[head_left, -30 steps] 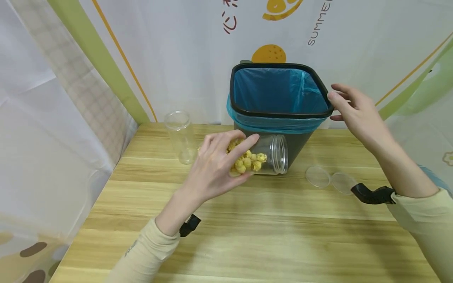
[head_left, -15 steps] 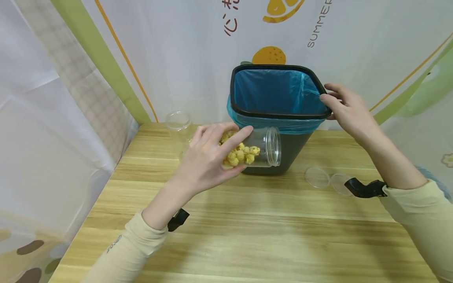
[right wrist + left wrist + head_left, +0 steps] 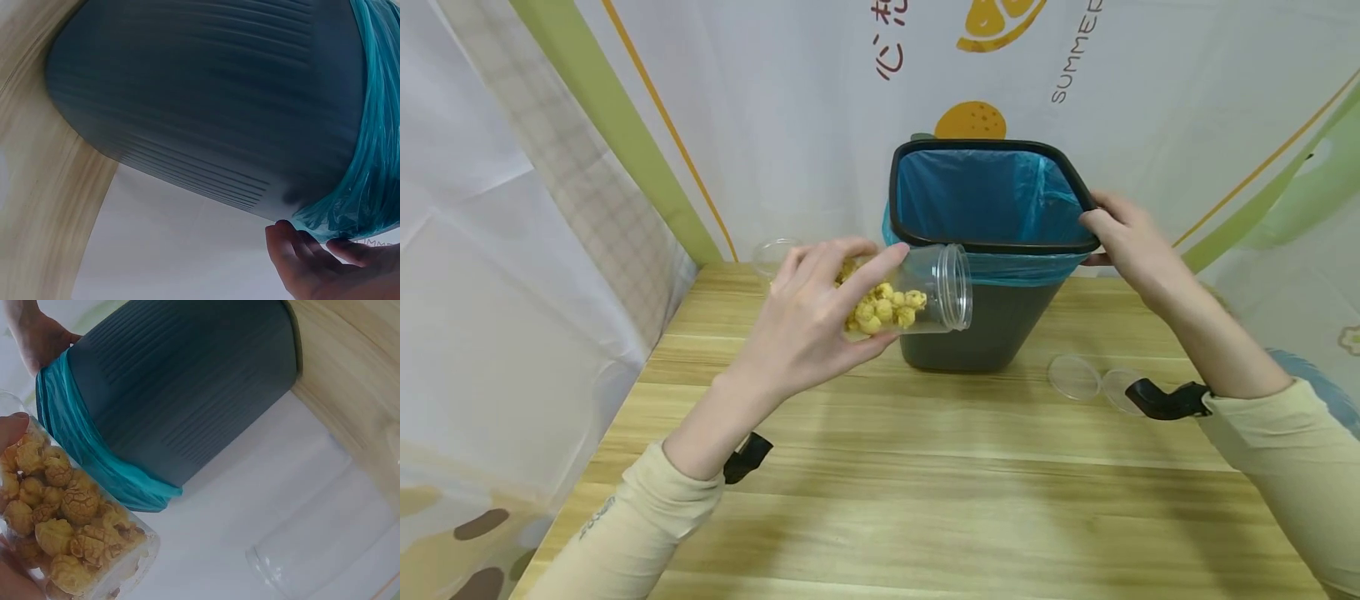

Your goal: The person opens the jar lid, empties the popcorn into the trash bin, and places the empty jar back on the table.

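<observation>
My left hand (image 3: 805, 325) grips a clear plastic jar (image 3: 925, 283) tilted onto its side, its uncovered mouth facing right in the head view. Yellow popcorn (image 3: 880, 310) lies in the jar's lower part, and the left wrist view shows the pieces (image 3: 69, 525) close up. Behind the jar stands a dark grey trash bin (image 3: 977, 333) lined with a blue bag (image 3: 992, 271). The jar's mouth is in front of the bin and below its rim. At the bin's right corner, my right hand (image 3: 1138, 250) holds the rim, thumb on top, other fingers partly hidden.
A second clear jar (image 3: 771, 254) stands upright at the back left, mostly hidden behind my left hand. Two clear round lids (image 3: 1073, 377) lie on the wooden table (image 3: 925, 500) right of the bin. A printed curtain (image 3: 805, 125) hangs behind the table.
My left hand has lifted the popcorn jar and carried it left, its mouth tipping slightly upward. My right hand has moved left and closed onto the bin's rim.
</observation>
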### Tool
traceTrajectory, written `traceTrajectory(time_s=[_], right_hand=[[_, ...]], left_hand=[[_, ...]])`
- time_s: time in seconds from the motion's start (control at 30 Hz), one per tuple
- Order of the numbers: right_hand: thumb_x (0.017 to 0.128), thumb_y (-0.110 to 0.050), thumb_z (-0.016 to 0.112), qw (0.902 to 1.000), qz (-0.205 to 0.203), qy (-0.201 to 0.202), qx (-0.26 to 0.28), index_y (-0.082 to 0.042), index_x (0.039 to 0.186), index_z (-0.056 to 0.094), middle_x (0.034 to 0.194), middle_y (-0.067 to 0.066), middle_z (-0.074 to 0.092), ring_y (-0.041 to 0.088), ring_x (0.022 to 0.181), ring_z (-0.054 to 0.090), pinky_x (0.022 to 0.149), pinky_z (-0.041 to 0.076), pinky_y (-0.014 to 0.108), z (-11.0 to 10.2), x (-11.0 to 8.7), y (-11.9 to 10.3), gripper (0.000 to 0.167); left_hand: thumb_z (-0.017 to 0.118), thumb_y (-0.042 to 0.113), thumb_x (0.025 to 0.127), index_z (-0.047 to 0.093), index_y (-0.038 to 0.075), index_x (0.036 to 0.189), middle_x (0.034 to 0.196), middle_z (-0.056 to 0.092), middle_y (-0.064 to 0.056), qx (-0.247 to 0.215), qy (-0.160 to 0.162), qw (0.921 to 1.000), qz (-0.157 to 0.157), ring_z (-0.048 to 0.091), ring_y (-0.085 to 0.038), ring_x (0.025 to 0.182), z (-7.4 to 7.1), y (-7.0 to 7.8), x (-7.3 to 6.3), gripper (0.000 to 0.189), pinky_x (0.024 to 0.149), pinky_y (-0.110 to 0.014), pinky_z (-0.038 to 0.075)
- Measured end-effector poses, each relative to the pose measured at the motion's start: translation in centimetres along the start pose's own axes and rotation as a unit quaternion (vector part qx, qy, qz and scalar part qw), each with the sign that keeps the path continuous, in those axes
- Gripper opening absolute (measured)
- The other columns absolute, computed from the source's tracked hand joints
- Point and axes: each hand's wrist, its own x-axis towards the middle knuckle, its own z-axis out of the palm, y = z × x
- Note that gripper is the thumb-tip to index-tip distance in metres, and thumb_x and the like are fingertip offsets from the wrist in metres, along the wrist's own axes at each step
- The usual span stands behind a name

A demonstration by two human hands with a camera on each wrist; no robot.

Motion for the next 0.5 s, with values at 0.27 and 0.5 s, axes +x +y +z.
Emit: traceTrajectory(time_s=[0.27,0.5], right_hand=[[0.106,-0.039,0.028,0.9993,0.018,-0.010,0.030,-0.009,0.148,0.041,0.126,-0.003,0.051,0.006,0.110,0.054,0.081,0.056,0.017,0.2,-0.1,0.0,0.053],[0.104,-0.039,0.028,0.9976,0.030,-0.011,0.062,-0.011,0.151,0.038,0.135,0.000,0.047,0.011,0.117,0.052,0.080,0.056,0.017,0.5,-0.2,0.0,0.055]], left_hand=[[0.088,0.035,0.079,0.049,0.018,0.149,0.128,0.062,-0.017,0.017,-0.002,0.9998,0.005,0.062,-0.035,0.108,-1.1,-0.4,0.9,0.082,0.092,-0.054,0.047],[0.085,0.035,0.081,0.050,0.018,0.148,0.128,0.062,-0.016,0.021,-0.005,0.9997,0.015,0.062,-0.034,0.107,-1.8,-0.7,2.2,0.078,0.090,-0.051,0.047]])
